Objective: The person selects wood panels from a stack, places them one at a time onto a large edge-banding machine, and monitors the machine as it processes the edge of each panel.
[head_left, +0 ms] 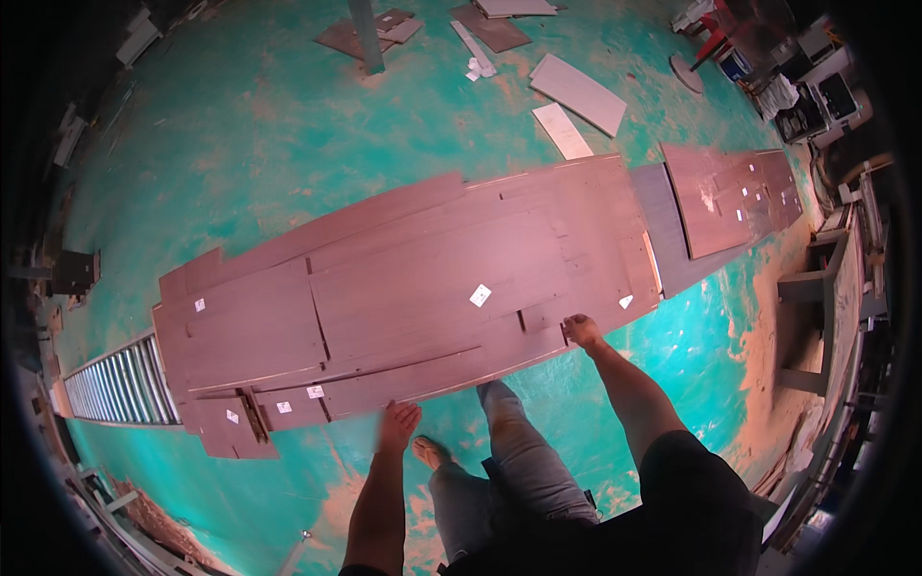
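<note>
Brown flat panels point(413, 269) lie stacked and overlapping in a long row before me, several with small white labels point(480, 295). My right hand point(581, 330) is over the near edge of the stack, fingers bent together beside a short dark strip or slot point(564, 335). What those fingers hold, if anything, is too small to make out. Just off the near edge, further left, is my left hand point(401, 420), palm partly showing and fingers apart, holding nothing. Smaller brown pieces point(230, 428) overlap at the stack's near left corner.
A roller conveyor point(123, 382) extends from under the panels at the left. More brown panels point(706, 202) continue to the right. Loose boards point(579, 94) and a post point(366, 38) stand beyond on the green floor point(259, 154). A wooden frame point(816, 288) is at the right.
</note>
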Demonstrator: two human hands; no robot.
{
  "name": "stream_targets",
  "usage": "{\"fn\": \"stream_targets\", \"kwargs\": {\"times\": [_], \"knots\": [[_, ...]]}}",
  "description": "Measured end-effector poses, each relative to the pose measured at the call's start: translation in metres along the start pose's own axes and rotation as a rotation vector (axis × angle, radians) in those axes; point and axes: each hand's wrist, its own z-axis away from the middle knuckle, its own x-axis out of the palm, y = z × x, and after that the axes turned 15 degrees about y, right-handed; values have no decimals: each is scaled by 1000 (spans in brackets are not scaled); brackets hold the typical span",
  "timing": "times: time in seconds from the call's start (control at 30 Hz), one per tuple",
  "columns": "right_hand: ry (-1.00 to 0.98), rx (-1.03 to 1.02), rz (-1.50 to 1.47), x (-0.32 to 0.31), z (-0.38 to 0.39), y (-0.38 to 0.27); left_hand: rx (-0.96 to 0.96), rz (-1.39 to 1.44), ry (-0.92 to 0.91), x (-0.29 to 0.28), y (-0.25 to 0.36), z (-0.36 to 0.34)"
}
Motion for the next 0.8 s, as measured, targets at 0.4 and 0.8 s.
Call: {"fn": "stream_targets", "kwargs": {"times": [0.4, 0.8], "knots": [[525, -299, 196, 73, -224, -155, -241, 320, 218, 223, 3, -160], [251, -111, 301, -13, -141, -136, 231, 98, 161, 227, -20, -12]]}}
